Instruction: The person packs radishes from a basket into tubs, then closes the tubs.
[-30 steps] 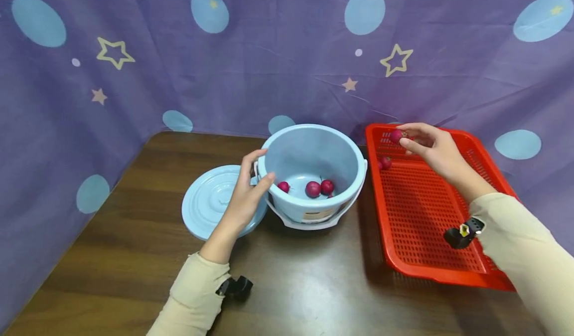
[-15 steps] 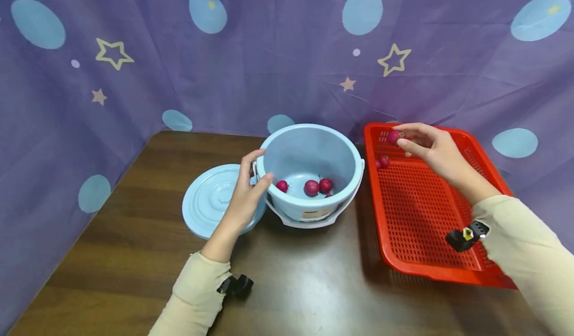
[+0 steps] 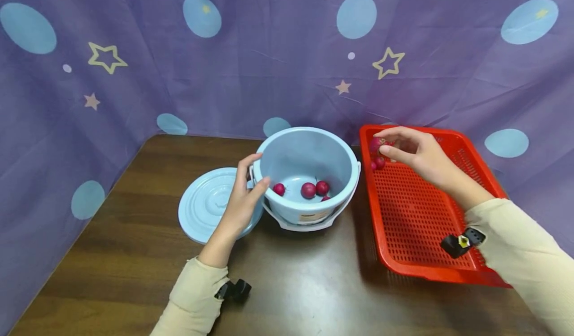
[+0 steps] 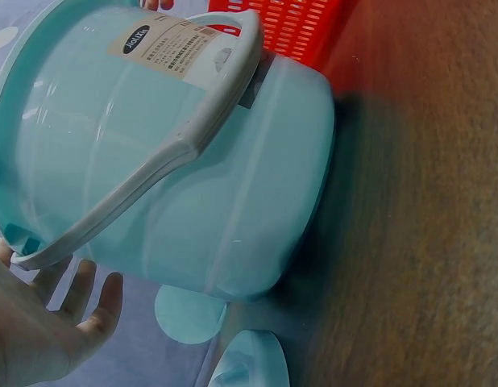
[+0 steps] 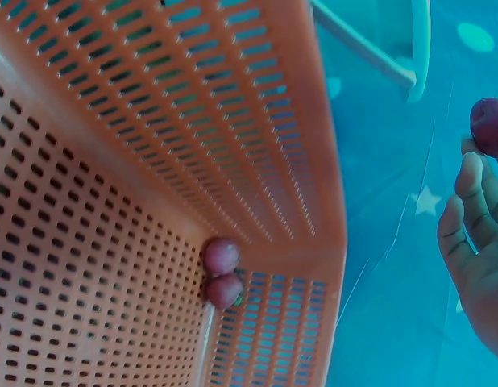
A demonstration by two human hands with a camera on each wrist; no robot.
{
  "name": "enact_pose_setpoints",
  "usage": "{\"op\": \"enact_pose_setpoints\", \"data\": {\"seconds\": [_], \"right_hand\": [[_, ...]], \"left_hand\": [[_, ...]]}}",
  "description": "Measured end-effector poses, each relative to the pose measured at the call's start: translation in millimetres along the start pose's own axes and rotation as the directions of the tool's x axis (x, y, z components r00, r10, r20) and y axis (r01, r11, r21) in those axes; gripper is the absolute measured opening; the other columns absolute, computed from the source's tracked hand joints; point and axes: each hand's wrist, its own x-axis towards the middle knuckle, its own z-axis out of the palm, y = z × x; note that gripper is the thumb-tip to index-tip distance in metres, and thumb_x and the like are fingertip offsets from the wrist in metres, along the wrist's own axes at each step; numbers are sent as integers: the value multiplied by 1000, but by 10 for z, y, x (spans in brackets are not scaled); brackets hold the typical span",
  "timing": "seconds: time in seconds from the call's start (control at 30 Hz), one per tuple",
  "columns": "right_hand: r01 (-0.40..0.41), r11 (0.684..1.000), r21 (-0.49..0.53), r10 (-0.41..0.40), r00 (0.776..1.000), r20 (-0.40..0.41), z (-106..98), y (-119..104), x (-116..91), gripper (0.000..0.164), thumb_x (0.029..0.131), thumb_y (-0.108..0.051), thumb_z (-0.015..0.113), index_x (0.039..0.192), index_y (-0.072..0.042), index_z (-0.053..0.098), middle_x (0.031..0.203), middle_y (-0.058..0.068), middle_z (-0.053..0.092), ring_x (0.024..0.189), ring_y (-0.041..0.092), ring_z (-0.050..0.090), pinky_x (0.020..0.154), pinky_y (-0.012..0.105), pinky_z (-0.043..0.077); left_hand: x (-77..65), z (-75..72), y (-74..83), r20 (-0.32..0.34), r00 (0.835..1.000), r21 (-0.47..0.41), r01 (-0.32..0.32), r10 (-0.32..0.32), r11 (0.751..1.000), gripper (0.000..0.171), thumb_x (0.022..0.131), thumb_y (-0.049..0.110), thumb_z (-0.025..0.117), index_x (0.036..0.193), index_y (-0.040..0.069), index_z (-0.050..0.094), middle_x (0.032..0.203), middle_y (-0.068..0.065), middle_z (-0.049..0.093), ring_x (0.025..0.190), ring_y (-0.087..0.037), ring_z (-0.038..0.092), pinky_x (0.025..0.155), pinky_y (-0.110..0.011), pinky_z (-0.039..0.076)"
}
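Observation:
My left hand [image 3: 242, 191] rests against the left side of a light blue bucket [image 3: 309, 206], thumb and index fingertip at its rim. In the left wrist view, other fingers spread beside the bucket wall, below the end of the grey handle [image 4: 152, 165]. Inside the bucket lie several red radishes [image 3: 308, 190]. My right hand [image 3: 421, 152] pinches one radish [image 3: 376, 145] above the far left corner of a red basket [image 3: 378, 226]. Two more radishes [image 5: 222, 274] lie together in that basket corner, shown in the right wrist view.
The round blue lid [image 3: 208, 204] lies on the wooden table [image 3: 130, 226], left of the bucket and partly behind my left forearm. A purple curtain [image 3: 246, 77] with stars and dots hangs behind the table. The basket stands right of the bucket, separated by a narrow strip of table.
My right hand moves slightly left with the radish, toward the basket's left rim. The left hand keeps its place at the bucket. The head view shifts a little.

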Motion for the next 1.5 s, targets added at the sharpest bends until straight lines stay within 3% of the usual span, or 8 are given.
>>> {"op": "enact_pose_setpoints", "data": {"seconds": [0.17, 0.47, 0.63, 0.93, 1.1, 1.33, 1.5], "right_hand": [[39, 999, 30, -40, 999, 37, 89, -84, 13, 30, 95, -9, 65, 125, -4, 64, 92, 2, 69, 75, 16, 64, 72, 23, 53], [92, 996, -8, -92, 994, 62, 250, -247, 113, 34, 91, -11, 71, 125, -10, 66, 98, 4, 69, 78, 23, 63, 70, 24, 52], [104, 995, -6, -103, 990, 98, 375, -311, 170, 35, 91, -13, 72, 125, -10, 66, 97, 5, 68, 82, 18, 63, 72, 24, 48], [121, 993, -11, -117, 975, 188, 552, -353, 259, 37, 89, -16, 74, 125, -12, 66, 86, 3, 67, 79, 18, 63, 72, 32, 46], [124, 992, -17, -118, 973, 198, 641, -347, 290, 35, 87, -14, 76, 122, -14, 68, 89, 2, 68, 80, 17, 64, 77, 33, 49], [210, 978, 5, -207, 959, 192, 771, -288, 360, 34, 81, -2, 80, 113, -10, 71, 101, 0, 65, 78, 16, 62, 83, 30, 52], [216, 976, -27, -208, 961, 183, 785, -286, 414, 34, 82, -4, 79, 115, -11, 71, 101, 0, 65, 78, 14, 62, 83, 32, 52]], "left_hand": [[-15, -2, -3, 3, 1000, 3, -10, 10, 1000, 55, 98, 17, 56, 148, 12, 32, 152, -8, 29, 130, -23, 37, 97, -43, 42], [-9, 13, 3, -13, 1000, -4, -21, 21, 1000, 56, 97, 18, 57, 148, 12, 33, 151, -10, 31, 129, -24, 39, 96, -38, 44], [-22, 14, 12, -13, 1000, -1, -15, 15, 1000, 56, 97, 17, 56, 147, 12, 33, 150, -11, 32, 127, -25, 41, 94, -35, 45], [-36, 8, -20, -13, 1000, -1, -14, 14, 1000, 56, 97, 19, 57, 148, 13, 33, 152, -9, 29, 128, -24, 39, 95, -40, 44], [-56, 9, -2, -12, 1000, 18, -13, 13, 1000, 55, 98, 18, 56, 148, 13, 33, 152, -9, 30, 128, -25, 39, 95, -42, 43], [-54, 13, -7, -13, 999, 30, -28, 29, 999, 56, 96, 21, 57, 147, 13, 34, 151, -10, 30, 127, -27, 40, 93, -43, 43], [-32, 3, -20, -4, 999, 36, -33, 33, 999, 56, 97, 21, 57, 147, 14, 33, 150, -10, 31, 124, -27, 42, 92, -41, 44]]}}
